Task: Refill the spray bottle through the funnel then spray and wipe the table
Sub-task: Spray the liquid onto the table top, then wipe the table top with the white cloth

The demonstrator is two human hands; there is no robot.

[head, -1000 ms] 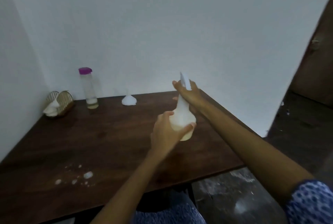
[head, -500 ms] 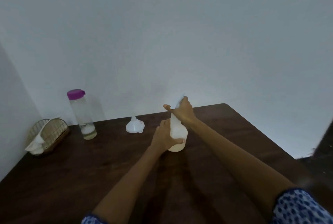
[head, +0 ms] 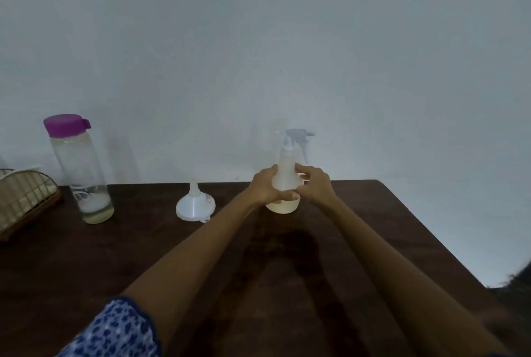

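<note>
Spray bottle [head: 284, 184] stands upright on the far-middle worktop [head: 373, 241], long axis vertical. Left hand [head: 265, 187] and right hand [head: 314, 185] both wrap its body, so the trigger head sits straight above either grip. Funnel [head: 195, 204] lies just left, nearer the left hand.

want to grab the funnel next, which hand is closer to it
Left. The left hand grips the spray bottle just right of the funnel; the right hand is on the bottle's far side.
</note>
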